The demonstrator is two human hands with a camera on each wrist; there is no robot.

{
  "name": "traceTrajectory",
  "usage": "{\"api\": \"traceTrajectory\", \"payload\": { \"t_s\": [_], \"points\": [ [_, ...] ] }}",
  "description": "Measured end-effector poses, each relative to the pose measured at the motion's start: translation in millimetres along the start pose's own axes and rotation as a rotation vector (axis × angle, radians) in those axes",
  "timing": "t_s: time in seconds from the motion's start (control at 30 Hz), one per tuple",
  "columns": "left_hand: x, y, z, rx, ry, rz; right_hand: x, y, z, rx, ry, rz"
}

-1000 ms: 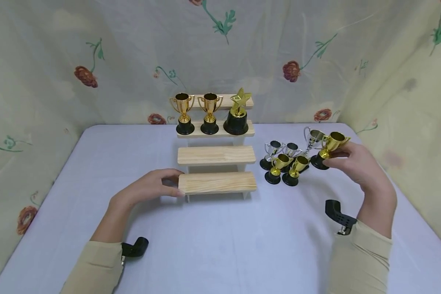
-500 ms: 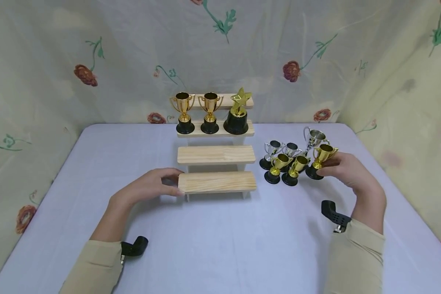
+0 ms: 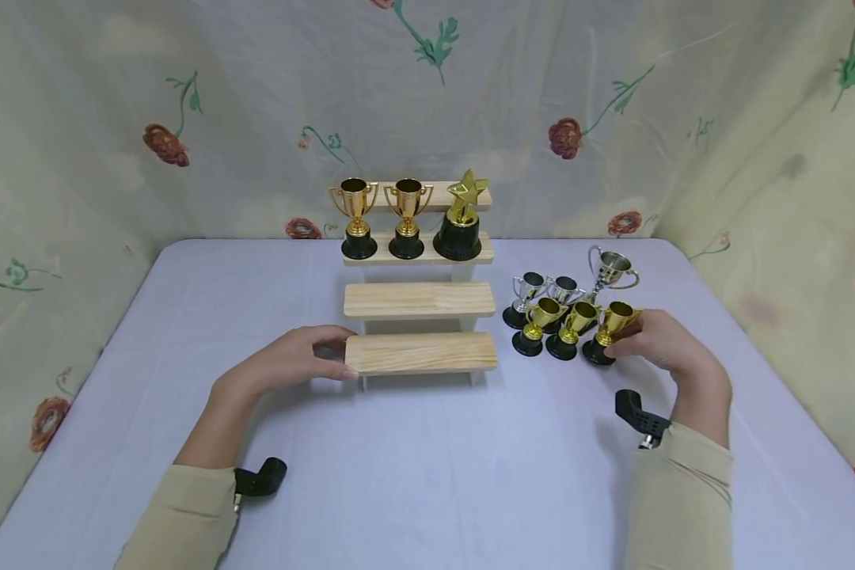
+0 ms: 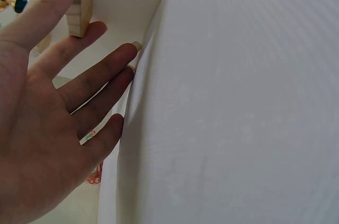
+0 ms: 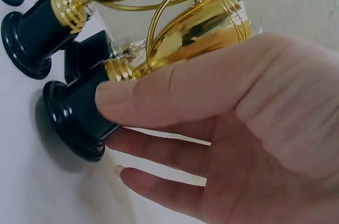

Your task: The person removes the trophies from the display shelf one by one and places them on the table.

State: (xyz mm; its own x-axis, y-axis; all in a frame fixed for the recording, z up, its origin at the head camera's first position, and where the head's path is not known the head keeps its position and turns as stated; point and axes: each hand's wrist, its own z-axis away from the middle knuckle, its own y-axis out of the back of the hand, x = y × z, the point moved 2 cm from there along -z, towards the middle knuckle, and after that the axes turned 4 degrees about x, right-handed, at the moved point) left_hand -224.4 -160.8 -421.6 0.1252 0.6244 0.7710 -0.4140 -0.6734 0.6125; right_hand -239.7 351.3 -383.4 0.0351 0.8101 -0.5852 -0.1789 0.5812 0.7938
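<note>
My right hand pinches a small gold trophy cup by its black base, thumb on the near side, as the right wrist view shows. The cup's base is right at the white tablecloth, at the right end of a front row with two other gold trophy cups. Behind them stand silver trophy cups, one of them taller. My left hand grips the left end of the lowest step of a tiered wooden display stand; its thumb lies over the board and the index finger reaches under it.
On an upper step of the stand are two rose-gold trophy cups and a gold star trophy. The middle step is bare wood. A flower-patterned curtain hangs behind and beside the table.
My right hand has carried the gold trophy cup left and toward me, from beside the tall silver cup down to the front row. The left hand has stayed at the stand.
</note>
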Motion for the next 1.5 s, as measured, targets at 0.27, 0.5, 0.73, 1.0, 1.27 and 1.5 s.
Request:
{"api": "traceTrajectory", "payload": {
  "t_s": [0.27,0.5,0.73,1.0,1.27,1.5],
  "points": [
    [0.2,0.9,1.1,0.001,-0.004,0.004,6,-2,-2.6,0.023,-0.039,0.002],
    [-0.3,0.7,1.1,0.001,0.0,-0.01,7,-4,-4.1,0.042,-0.05,-0.014],
    [-1.2,-0.2,0.6,-0.003,0.0,-0.008,8,-4,-4.0,0.042,-0.06,-0.04],
    [-0.3,0.2,0.6,-0.003,-0.006,0.0,13,5,2.5,0.038,-0.008,-0.075],
    [1.0,-0.1,0.2,-0.005,0.001,-0.001,7,19,15.5,0.061,-0.011,-0.093],
    [0.9,-0.9,-0.6,-0.003,0.014,-0.005,-5,35,30.7,0.125,0.04,-0.075]
  ]
}}
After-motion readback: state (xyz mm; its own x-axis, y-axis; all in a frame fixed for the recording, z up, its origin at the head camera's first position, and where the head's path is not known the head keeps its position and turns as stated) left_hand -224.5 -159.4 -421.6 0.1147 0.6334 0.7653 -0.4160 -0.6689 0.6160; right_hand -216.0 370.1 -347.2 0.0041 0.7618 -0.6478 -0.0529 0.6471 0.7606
